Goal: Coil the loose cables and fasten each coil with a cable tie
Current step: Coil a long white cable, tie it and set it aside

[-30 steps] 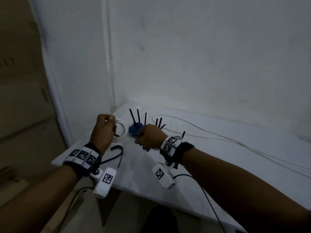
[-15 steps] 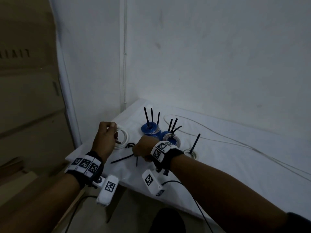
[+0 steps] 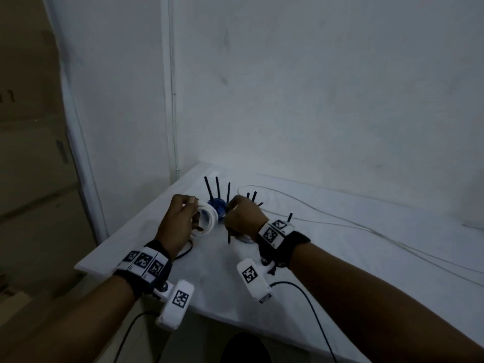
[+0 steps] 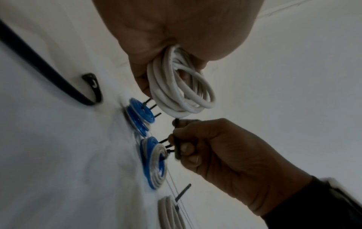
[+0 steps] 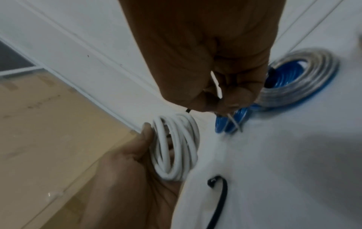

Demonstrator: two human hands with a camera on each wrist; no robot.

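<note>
My left hand point(image 3: 183, 218) grips a white cable coil point(image 3: 207, 218) and holds it upright above the table's near left corner. In the left wrist view the coil point(image 4: 180, 86) hangs from the curled fingers of that hand point(image 4: 176, 38). Just right of the coil, my right hand point(image 3: 243, 218) pinches a black cable tie point(image 3: 228, 233), which points downward. The tie point(image 4: 177, 139) runs between its thumb and fingers, its top end close under the coil. In the right wrist view the coil point(image 5: 176, 147) sits in the left palm, below my right hand point(image 5: 221, 77).
Tied blue coils point(image 3: 218, 205) with upright black tie tails stand behind my hands; a blue-and-white coil point(image 4: 154, 161) and a white one point(image 4: 170, 213) lie alongside. Another black tie point(image 4: 58, 74) lies on the white table point(image 3: 340, 271). A loose white cable point(image 3: 340, 218) trails right.
My right hand dropped to the table, took hold of a black tie and has lifted it up beside the white coil. The left hand has kept the coil and moved slightly right.
</note>
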